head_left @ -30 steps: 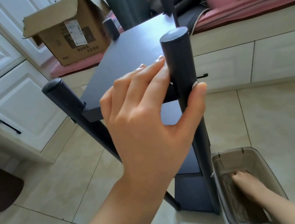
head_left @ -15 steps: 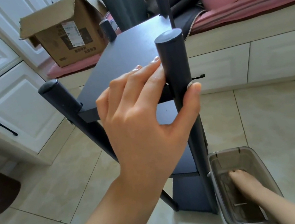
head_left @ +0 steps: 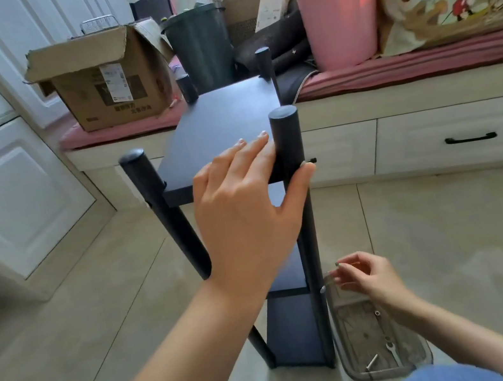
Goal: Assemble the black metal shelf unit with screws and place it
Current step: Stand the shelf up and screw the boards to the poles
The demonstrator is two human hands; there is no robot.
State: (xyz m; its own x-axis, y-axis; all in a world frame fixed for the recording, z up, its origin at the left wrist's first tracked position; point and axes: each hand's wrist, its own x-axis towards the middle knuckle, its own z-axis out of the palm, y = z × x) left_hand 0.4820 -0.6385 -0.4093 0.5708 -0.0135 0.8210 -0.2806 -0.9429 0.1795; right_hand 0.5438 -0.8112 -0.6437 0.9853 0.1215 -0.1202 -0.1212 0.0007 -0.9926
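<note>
Matte black shelf unit (head_left: 225, 124), cylindrical posts (head_left: 287, 137)

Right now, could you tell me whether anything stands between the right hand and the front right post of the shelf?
Nothing visible does. The right hand hangs above the clear tray, just right of the front right post, with only open air between. The left hand grips that post higher up.

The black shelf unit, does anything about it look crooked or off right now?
The shelf unit looks askew: its near-left post slants, while the near-right post, held by the left hand, looks upright. The wide-angle lens may exaggerate this. No damage shows.
</note>
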